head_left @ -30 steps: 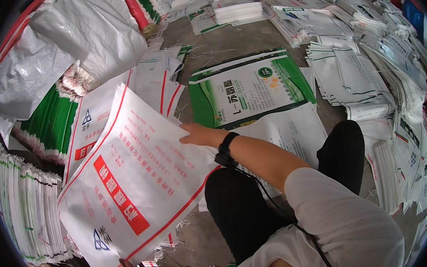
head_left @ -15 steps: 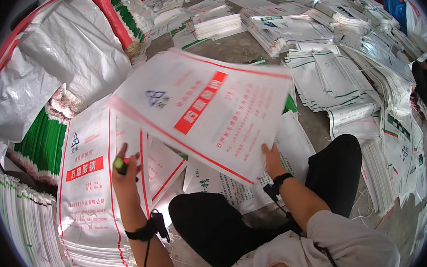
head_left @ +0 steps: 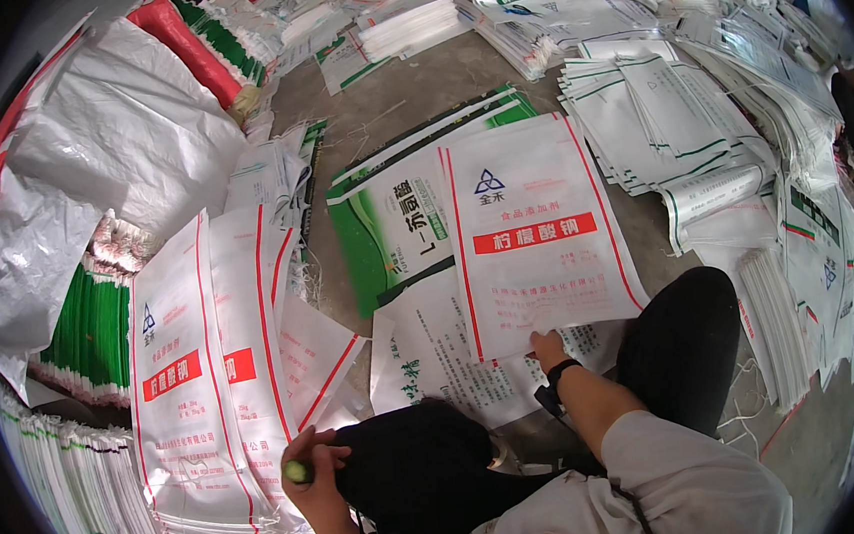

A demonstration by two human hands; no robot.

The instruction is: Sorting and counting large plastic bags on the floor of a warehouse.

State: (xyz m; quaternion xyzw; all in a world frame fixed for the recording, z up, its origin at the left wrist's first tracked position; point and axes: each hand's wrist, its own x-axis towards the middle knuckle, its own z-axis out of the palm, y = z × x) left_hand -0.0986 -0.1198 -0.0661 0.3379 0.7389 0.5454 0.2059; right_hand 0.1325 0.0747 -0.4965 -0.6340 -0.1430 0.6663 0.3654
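My right hand (head_left: 549,348) pinches the lower edge of a flat white sack with red stripes and red print (head_left: 538,273). That sack lies over a white sack with green print (head_left: 424,353) and over part of a green and white sack (head_left: 383,220). My left hand (head_left: 315,472) is closed round a small green object with a rounded end (head_left: 298,471), whose kind I cannot make out. It hovers by my left knee, beside a thick stack of the same red-striped sacks (head_left: 183,412).
Bundles of green-edged sacks (head_left: 71,335) and white folded sacks (head_left: 84,495) stand on the left, below crumpled white sheeting (head_left: 125,120). Fanned stacks of white sacks (head_left: 652,129) fill the right. More sack piles (head_left: 413,29) lie farther back on the grey concrete floor (head_left: 340,113).
The red-striped sack, tilted in the air before, now lies flatter and farther right, still in my right hand. My left hand has moved down and right, toward my knee.
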